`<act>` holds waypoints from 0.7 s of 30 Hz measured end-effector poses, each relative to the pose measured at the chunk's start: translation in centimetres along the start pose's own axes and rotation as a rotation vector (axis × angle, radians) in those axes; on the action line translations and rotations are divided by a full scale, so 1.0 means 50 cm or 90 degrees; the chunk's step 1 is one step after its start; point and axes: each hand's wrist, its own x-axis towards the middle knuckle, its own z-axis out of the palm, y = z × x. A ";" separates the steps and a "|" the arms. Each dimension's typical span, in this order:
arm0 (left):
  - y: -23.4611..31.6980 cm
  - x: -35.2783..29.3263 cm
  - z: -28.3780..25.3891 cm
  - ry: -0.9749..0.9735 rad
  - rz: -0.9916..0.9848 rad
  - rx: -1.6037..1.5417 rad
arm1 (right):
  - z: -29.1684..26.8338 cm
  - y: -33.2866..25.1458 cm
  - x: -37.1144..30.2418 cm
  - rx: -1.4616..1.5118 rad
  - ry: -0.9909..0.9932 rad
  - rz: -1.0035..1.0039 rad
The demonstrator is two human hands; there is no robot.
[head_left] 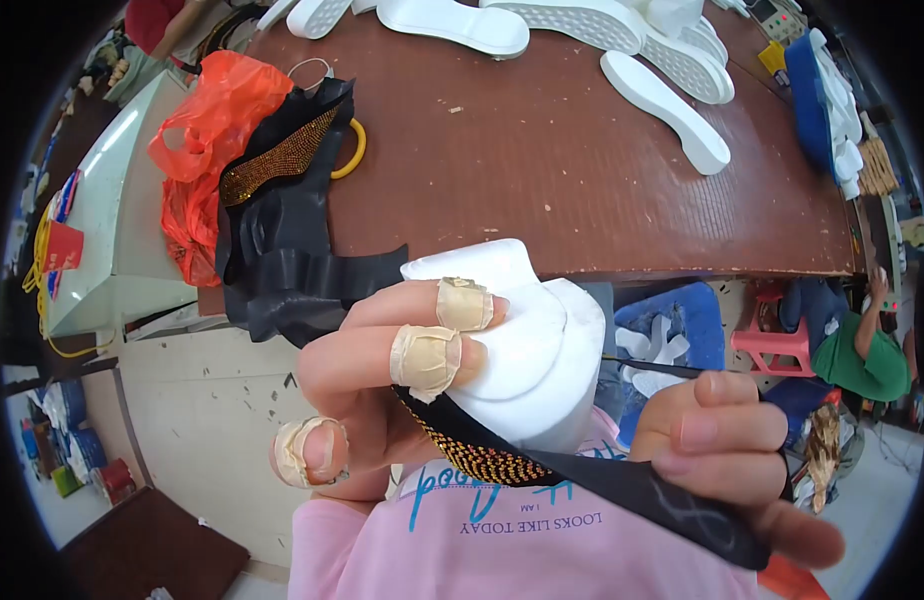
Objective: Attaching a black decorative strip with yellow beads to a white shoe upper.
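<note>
My left hand (pixel 367 370), its fingertips wrapped in beige tape, is closed round a white shoe last (pixel 572 370) with a flat white insole (pixel 512 330) against its upper face. Two taped fingers press on the insole. A black shoe strap (pixel 482 455) with gold beading passes under the last, below my left fingers. My right hand (pixel 722 435) grips the strap's plain black end (pixel 672 505) and holds it stretched out to the right. The strap's far side is partly hidden by the last and my left hand.
On the brown table (pixel 542 200) lie several white soles (pixel 672 115), a red plastic bag (pixel 217 125) and black material (pixel 282 240) with gold beading. Right of the last, a blue bin (pixel 692 310) holds white pieces. Near a pink stool (pixel 772 340) is a person in green (pixel 867 350).
</note>
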 end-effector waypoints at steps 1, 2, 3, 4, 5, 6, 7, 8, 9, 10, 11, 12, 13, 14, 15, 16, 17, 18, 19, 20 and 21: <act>0.000 0.001 -0.004 -0.024 0.006 0.012 | 0.014 0.008 -0.003 -0.002 0.003 0.004; 0.001 0.002 -0.006 -0.048 0.011 0.023 | 0.021 0.008 -0.004 -0.004 0.006 0.007; 0.003 0.003 -0.007 -0.047 0.011 0.027 | 0.032 0.010 -0.004 -0.002 0.005 0.011; -0.004 0.005 -0.002 -0.056 0.010 0.035 | 0.036 0.022 0.009 -0.001 0.004 0.014; -0.001 0.005 0.000 -0.066 0.009 0.041 | 0.018 0.017 0.013 -0.002 0.005 0.017; -0.001 0.006 0.002 -0.075 0.008 0.046 | 0.013 0.009 0.020 -0.003 0.006 0.019; 0.002 0.006 0.004 -0.085 0.007 0.049 | 0.037 0.020 0.011 -0.007 0.008 0.021; 0.012 0.003 0.002 -0.092 0.004 0.056 | 0.028 0.010 0.001 -0.007 0.007 0.025; 0.022 0.004 -0.011 -0.101 0.002 0.062 | 0.017 0.004 -0.004 -0.009 0.007 0.029; 0.007 0.012 -0.023 -0.108 0.000 0.067 | 0.010 0.001 -0.010 -0.012 0.006 0.032; 0.001 0.004 0.002 -0.116 -0.003 0.074 | -0.002 -0.004 -0.016 -0.013 0.005 0.036; 0.009 0.006 -0.023 -0.124 -0.006 0.080 | -0.040 -0.031 -0.041 -0.015 0.004 0.041; 0.007 0.006 -0.018 -0.134 -0.008 0.078 | -0.043 -0.021 -0.028 -0.021 0.009 0.042; 0.011 0.007 -0.026 -0.144 -0.010 0.078 | -0.061 -0.023 -0.026 -0.027 0.013 0.044; 0.011 0.008 -0.028 -0.153 -0.012 0.079 | -0.078 -0.041 -0.036 -0.033 0.016 0.046; 0.002 0.008 -0.019 -0.163 -0.014 0.081 | -0.071 -0.028 -0.029 -0.036 0.018 0.048; 0.009 0.006 -0.022 -0.171 -0.016 0.086 | -0.084 -0.027 -0.026 -0.038 0.019 0.051; 0.008 0.011 -0.024 -0.180 -0.016 0.085 | -0.123 -0.050 -0.035 -0.045 0.021 0.050; -0.002 0.008 -0.019 -0.188 -0.016 0.092 | -0.154 -0.053 -0.036 -0.045 0.020 0.052; -0.011 0.018 -0.003 -0.194 -0.010 0.070 | -0.240 -0.105 -0.020 -0.069 0.030 0.041; -0.014 0.027 0.013 -0.200 -0.004 0.048 | -0.350 -0.060 0.080 -0.094 0.040 0.030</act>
